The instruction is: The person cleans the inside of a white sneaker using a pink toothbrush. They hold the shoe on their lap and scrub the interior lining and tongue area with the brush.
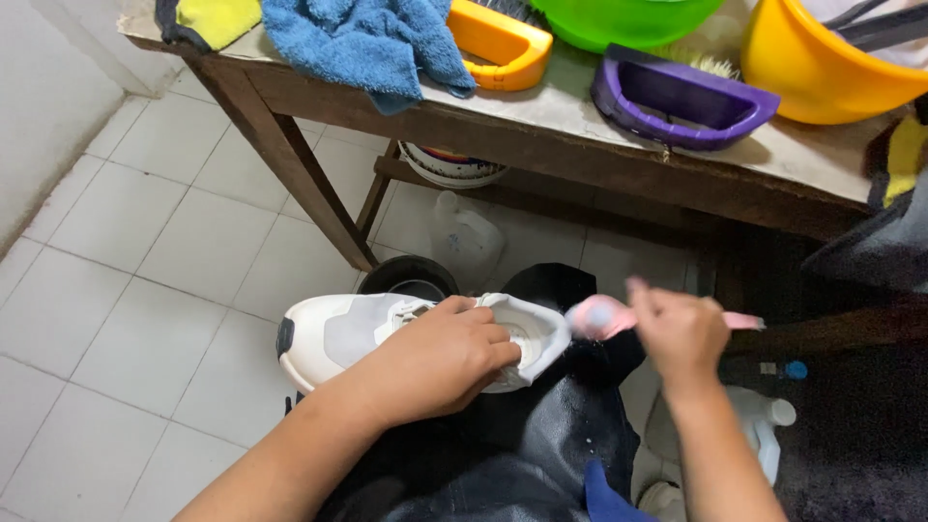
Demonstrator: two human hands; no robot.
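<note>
Gripping the shoe point(338, 333) by its collar, our left hand point(445, 358) is clenched over the tongue and opening, and it steadies the shoe on our lap, toe pointing left. Our right hand point(681, 333) is closed on a pink brush point(599, 317), its head blurred just beside the heel. We judge the scrubbing goes best if we keep the left grip firm so the shoe cannot twist, use short strokes, and work the heel rim before turning the shoe. Pressing too hard could fold the soft collar.

We see a white shoe with a pale grey panel on the side and a dark patch at the toe; the sole is thick and white.

Farther out, a dark bucket point(411, 277) and a clear jug point(464, 242) stand on the tiled floor point(145, 242). On the table point(580, 145) lie a blue cloth point(367, 43), an orange brush point(498, 43), a purple brush point(681, 97), a green basin point(628, 19) and a yellow basin point(822, 68).
</note>
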